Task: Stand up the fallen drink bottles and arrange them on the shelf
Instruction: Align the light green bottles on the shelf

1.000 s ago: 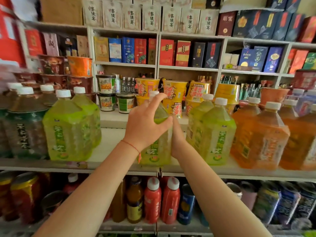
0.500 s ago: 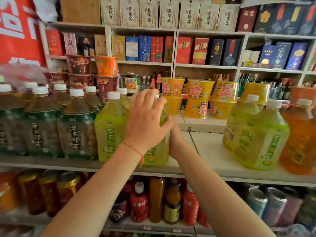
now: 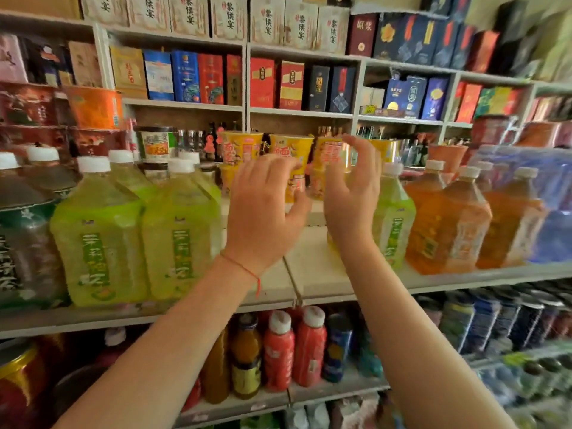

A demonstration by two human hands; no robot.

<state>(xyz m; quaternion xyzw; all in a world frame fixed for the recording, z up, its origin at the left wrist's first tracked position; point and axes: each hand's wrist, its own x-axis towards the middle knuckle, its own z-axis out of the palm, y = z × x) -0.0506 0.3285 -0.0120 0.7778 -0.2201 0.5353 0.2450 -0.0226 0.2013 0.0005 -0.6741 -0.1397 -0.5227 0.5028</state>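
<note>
Nearest, two bare forearms rise from the lower edge toward the shelf; the left one wears a thin red string at the wrist. Below the shelf board, a lower tier holds red bottles with white caps, an orange juice bottle and cans further right, blurred. The left hand hangs over the bare middle of the shelf, back toward the camera, fingers loosely curled and spread, gripping nothing; the right hand is just beside it, palm turned left, fingers bent and apart, also holding nothing. Left of the hands, two green tea bottles stand upright side by side at the front edge, more green ones behind them, dark tea bottles further left. Right of the hands, one green bottle stands upright, partly hidden by the right wrist; beside it stand orange drink bottles, then blue packs, blurred. Farther back, yellow noodle cups sit in a row behind the hands; beyond, wall shelving carries red and blue gift boxes.
</note>
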